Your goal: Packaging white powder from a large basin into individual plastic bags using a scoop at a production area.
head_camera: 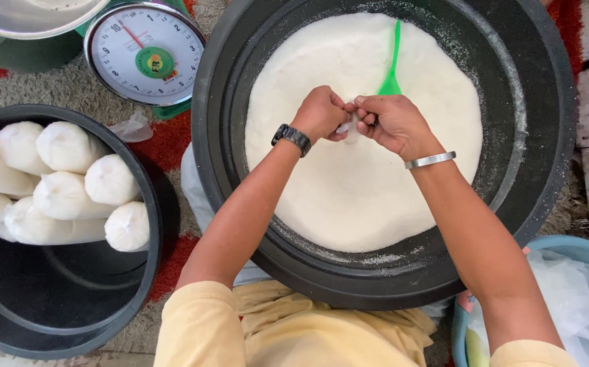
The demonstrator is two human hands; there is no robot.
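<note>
Both my hands meet over a large black tub (552,136) filled with white powder (349,183). My left hand (320,112), with a dark watch on its wrist, and my right hand (393,122), with a silver bangle, pinch a small clear plastic bag (349,126) between them. The bag is mostly hidden by my fingers. A green scoop (392,61) lies in the powder just beyond my right hand.
A second black tub (70,319) at the left holds several filled white bags (70,183). A dial scale (145,54) stands at the top left beside a metal bowl (29,17). A blue basin (580,251) with empty plastic bags sits at the bottom right.
</note>
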